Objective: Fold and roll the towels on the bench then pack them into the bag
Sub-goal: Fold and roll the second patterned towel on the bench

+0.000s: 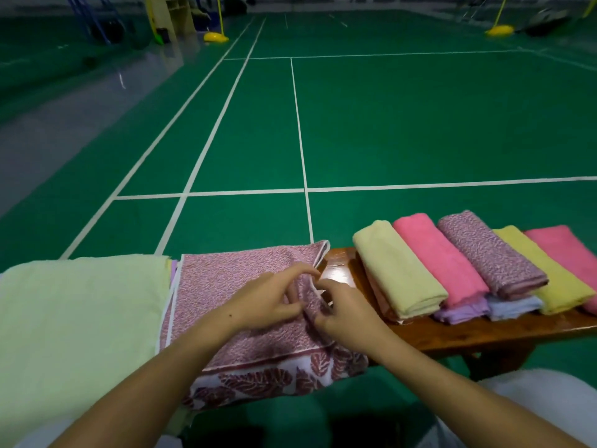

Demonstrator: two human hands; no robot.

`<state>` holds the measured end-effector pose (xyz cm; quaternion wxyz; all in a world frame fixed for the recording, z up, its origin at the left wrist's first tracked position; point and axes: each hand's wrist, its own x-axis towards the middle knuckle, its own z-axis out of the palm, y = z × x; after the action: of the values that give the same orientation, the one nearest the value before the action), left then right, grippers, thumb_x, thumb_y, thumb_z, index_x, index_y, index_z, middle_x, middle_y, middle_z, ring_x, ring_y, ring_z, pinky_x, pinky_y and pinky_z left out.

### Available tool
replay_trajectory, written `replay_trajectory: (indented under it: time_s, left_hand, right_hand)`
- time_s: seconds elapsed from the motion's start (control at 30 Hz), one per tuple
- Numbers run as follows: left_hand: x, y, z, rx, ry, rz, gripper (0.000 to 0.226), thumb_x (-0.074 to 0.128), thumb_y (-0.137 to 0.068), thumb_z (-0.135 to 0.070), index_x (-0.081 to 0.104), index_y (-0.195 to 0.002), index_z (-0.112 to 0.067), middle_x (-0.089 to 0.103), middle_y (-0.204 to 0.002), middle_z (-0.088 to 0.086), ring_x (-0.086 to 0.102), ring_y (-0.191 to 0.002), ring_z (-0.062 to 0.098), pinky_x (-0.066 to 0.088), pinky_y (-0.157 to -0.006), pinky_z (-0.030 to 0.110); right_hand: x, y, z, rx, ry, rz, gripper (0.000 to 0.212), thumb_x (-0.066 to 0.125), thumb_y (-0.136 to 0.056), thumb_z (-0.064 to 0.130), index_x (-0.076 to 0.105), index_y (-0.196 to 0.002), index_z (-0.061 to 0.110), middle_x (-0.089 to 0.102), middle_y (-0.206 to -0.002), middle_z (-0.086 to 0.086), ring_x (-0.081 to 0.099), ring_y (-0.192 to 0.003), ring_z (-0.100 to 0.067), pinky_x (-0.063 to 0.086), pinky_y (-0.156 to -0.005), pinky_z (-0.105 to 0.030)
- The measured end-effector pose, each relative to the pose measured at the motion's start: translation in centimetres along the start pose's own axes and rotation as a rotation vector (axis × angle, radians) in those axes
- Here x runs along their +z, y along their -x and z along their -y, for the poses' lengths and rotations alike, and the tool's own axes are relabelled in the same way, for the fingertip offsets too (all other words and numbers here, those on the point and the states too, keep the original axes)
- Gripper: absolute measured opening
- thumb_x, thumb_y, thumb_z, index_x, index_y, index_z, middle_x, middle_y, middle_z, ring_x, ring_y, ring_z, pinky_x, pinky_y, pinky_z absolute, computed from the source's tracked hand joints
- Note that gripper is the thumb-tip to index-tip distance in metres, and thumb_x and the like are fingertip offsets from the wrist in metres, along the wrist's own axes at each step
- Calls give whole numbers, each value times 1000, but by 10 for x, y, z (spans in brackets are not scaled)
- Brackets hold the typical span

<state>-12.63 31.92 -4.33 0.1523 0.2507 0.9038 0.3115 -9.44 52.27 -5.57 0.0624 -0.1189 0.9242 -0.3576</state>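
Head view blurs both hands' fingers, apparently pinching the patterned towel; bag unseen.

Both hands, left and right, meet, fingers curled, pinching.

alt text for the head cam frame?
Both hands, left hand and right hand, pinch the right edge of a maroon patterned towel spread on a wooden bench. Rolled towels line its right end.
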Motion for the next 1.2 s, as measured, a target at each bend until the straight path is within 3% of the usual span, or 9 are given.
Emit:
replay_trajectory:
  time_s: [0.23,0.37,0.5,0.6,0.7,0.87,1.03,1.13,1.2]
  left_hand:
    - [-24,-10,11,-42,259,256,38,62,-94,-5,65,-128,-24,80,-83,8,60,-53,16,51,-54,30]
    - [-24,-9,11,-57,281,344,31,65,-98,-8,65,-128,-20,80,-87,11,66,-59,27,53,-59,46]
    - [-24,-5,12,-56,310,249,5,66,-101,-11,64,-105,-11,80,-85,13,69,-60,31,53,-58,45]
    - [-32,1,14,-69,353,165,7,68,-100,-7,64,-106,-7,79,-88,15,74,-70,33,60,-63,43]
    - [-40,9,18,-78,356,100,8,70,-99,-5,64,-104,-4,78,-87,13,75,-74,29,57,-62,32]
    - [-50,22,27,-74,368,-2,9,73,-98,-10,65,-97,-7,77,-92,15,77,-81,33,58,-68,50]
    - [-58,35,21,-39,471,-84,12,80,-94,-12,69,-92,-6,69,-84,25,71,-78,33,64,-74,54]
    - [-65,42,17,-12,533,-141,17,83,-91,-13,68,-91,-3,57,-83,40,64,-75,35,63,-73,45]
    - [-68,45,15,-11,555,-187,18,83,-89,-11,67,-87,-3,60,-74,29,64,-72,33,61,-68,32]
  right_hand:
    - [7,4,-2,-96,-130,-55,69,74,-87,16,34,-136,42,65,-90,9,64,-80,-11,56,-68,-50]
    - [1,9,-4,-136,-231,-30,72,75,-88,8,37,-142,37,65,-93,6,65,-86,-11,55,-72,-34]
    - [-6,16,-11,-46,-260,56,59,80,-89,21,46,-136,29,66,-94,9,65,-84,-4,49,-72,-22]
    - [-9,21,-21,47,-281,176,54,83,-83,36,57,-128,25,74,-101,5,70,-89,-7,60,-78,-35]
    - [-12,28,-30,82,-340,244,38,86,-80,26,66,-110,17,78,-104,-4,76,-94,-18,64,-83,-50]
    - [-20,28,-36,18,-281,296,16,84,-87,29,74,-90,16,79,-97,0,75,-90,-15,63,-84,-45]
    - [-24,19,-20,-65,-130,175,7,77,-94,28,74,-92,22,75,-93,12,68,-90,-3,57,-80,-29]
    - [-18,6,-7,-105,-65,52,6,73,-97,27,72,-94,22,72,-93,11,64,-89,-3,54,-81,-32]
    - [-11,-6,-3,-95,-99,-24,9,74,-94,32,72,-91,24,69,-104,11,60,-99,-1,50,-88,-32]
